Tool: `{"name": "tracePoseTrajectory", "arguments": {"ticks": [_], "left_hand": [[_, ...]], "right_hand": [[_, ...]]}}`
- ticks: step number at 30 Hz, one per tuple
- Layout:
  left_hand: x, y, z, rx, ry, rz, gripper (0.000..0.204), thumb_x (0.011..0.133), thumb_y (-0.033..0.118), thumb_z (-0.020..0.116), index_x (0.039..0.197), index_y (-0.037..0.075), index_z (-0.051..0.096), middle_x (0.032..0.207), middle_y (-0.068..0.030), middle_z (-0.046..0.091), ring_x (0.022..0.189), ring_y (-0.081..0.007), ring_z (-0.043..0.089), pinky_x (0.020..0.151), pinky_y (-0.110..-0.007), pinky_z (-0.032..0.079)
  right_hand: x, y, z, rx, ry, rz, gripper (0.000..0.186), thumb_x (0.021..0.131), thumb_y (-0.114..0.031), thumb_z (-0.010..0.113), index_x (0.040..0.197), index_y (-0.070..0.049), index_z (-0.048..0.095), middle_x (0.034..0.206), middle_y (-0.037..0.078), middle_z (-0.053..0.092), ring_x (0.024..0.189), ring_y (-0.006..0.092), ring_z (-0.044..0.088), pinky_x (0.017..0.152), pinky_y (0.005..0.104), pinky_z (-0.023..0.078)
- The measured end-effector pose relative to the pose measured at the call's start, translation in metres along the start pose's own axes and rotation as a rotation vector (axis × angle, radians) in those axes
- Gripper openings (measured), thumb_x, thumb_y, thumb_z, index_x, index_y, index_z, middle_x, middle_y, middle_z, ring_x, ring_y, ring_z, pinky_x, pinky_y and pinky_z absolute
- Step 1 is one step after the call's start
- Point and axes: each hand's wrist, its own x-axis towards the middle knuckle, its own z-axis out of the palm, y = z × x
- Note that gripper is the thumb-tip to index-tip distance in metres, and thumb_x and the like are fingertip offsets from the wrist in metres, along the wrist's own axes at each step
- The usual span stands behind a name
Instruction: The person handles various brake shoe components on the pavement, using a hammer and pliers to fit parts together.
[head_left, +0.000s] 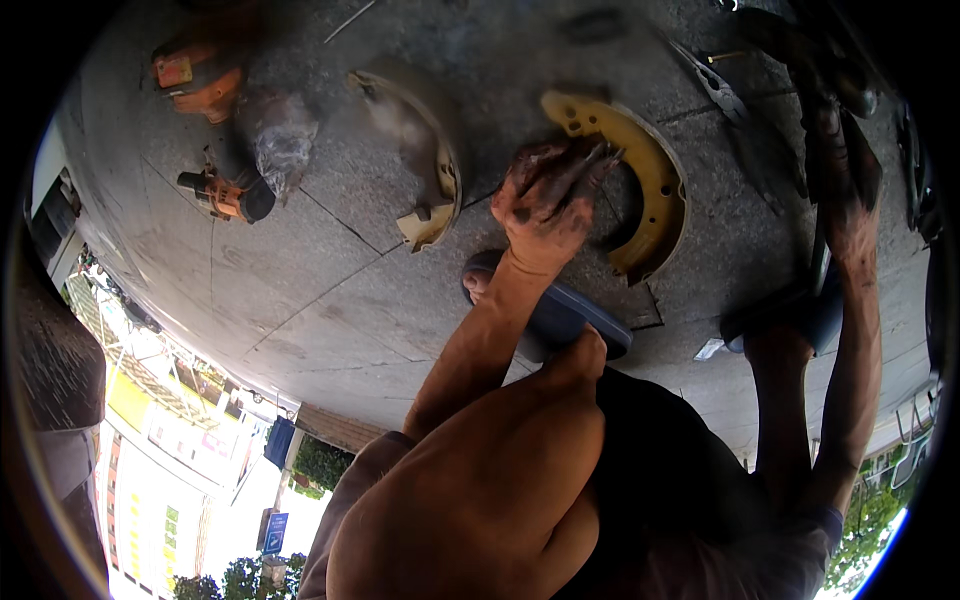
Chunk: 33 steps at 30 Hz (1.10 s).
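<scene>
A yellow curved brake shoe (660, 200) lies on the paving in front of me. Over its upper inner edge is my left hand (548, 195), dark with grime, fingers bunched together; what sits between the fingertips is hidden. Left of it rests another brake shoe (443, 180), duller and pale, its upper part blurred. My right hand (845, 190), also blackened, is closed at the far right around something dark that I cannot make out. Pliers (722, 95) with open jaws and dark handles lie between the right hand and the yellow shoe.
An orange and black cordless power tool (212, 90) lies at the upper left beside a clear plastic bag (285, 140). A thin metal rod (348, 22) is at the top, a small bolt (727, 56) near the pliers. My slippered left foot (560, 310) stands close below the yellow shoe.
</scene>
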Motion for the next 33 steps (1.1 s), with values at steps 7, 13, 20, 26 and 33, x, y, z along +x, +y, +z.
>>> {"name": "tracePoseTrajectory", "arguments": {"ticks": [7, 13, 20, 26, 33], "left_hand": [[0.003, 0.001, 0.0, 0.024, -0.003, 0.02, 0.018, 0.067, 0.01, 0.083, 0.084, 0.015, 0.078, 0.096, 0.0044, 0.072, 0.085, -0.0168, 0.067, 0.069, -0.028, 0.059], [0.004, -0.003, -0.002, -0.037, -0.021, 0.0, 0.022, 0.067, 0.008, 0.085, 0.087, 0.015, 0.079, 0.097, 0.0003, 0.072, 0.081, -0.0166, 0.068, 0.065, -0.027, 0.059], [0.009, 0.003, -0.007, -0.04, -0.066, -0.082, 0.021, 0.068, 0.011, 0.084, 0.087, 0.016, 0.079, 0.097, 0.001, 0.071, 0.08, -0.0159, 0.068, 0.064, -0.026, 0.058], [0.001, -0.003, -0.004, 0.086, -0.081, 0.043, 0.018, 0.069, 0.015, 0.082, 0.086, 0.02, 0.078, 0.101, 0.0046, 0.071, 0.086, -0.0149, 0.065, 0.064, -0.025, 0.057], [0.005, -0.002, -0.003, 0.102, -0.096, 0.108, 0.018, 0.076, 0.02, 0.082, 0.093, 0.024, 0.075, 0.105, 0.0078, 0.071, 0.089, -0.0157, 0.064, 0.074, -0.027, 0.056]], "right_hand": [[0.0, -0.011, -0.002, -0.023, -0.017, 0.015, 0.052, 0.102, -0.052, 0.049, 0.094, -0.002, 0.063, 0.057, 0.0, 0.041, 0.05, 0.0093, 0.037, 0.048, 0.0316, 0.028], [0.0, -0.013, -0.004, -0.077, 0.001, 0.037, 0.051, 0.102, -0.05, 0.05, 0.093, -0.002, 0.063, 0.059, 0.001, 0.042, 0.054, 0.0096, 0.037, 0.051, 0.0319, 0.027], [0.002, -0.014, -0.004, -0.057, -0.038, 0.055, 0.052, 0.102, -0.052, 0.05, 0.098, -0.002, 0.064, 0.06, 0.0, 0.046, 0.055, 0.0095, 0.04, 0.052, 0.03, 0.029], [-0.001, 0.001, -0.002, -0.092, 0.044, -0.033, 0.056, 0.102, -0.053, 0.048, 0.122, -0.002, 0.062, 0.064, 0.001, 0.052, 0.056, 0.0093, 0.044, 0.053, 0.028, 0.033], [-0.018, -0.004, -0.031, -0.192, -0.133, 0.04, 0.055, 0.102, -0.05, 0.049, 0.125, -0.002, 0.062, 0.083, 0.01, 0.066, 0.07, 0.0159, 0.059, 0.063, 0.0323, 0.044]]}}
